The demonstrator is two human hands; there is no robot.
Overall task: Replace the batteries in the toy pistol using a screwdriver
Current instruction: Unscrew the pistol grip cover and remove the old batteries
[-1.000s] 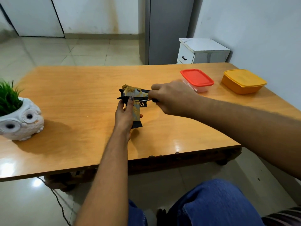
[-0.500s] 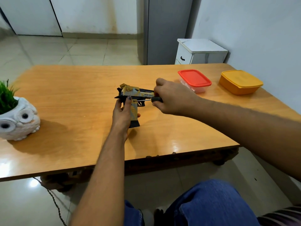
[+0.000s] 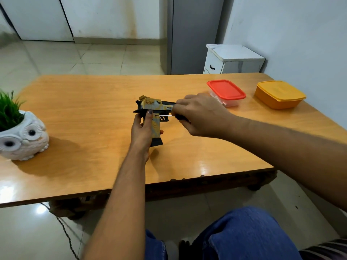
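Left hand (image 3: 141, 131) gripped the yellow-and-black plastic toy pistol (image 3: 154, 117) upright mid-table, left of the red-lidded box (image 3: 226, 91), steadying it while right hand (image 3: 200, 114) clenched the black-handled screwdriver (image 3: 170, 115), tip against its side, presumably at a screw.

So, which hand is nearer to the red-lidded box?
The right. The right hand, holding the screwdriver, is just in front of the red-lidded box; the left hand grips the toy pistol farther left.
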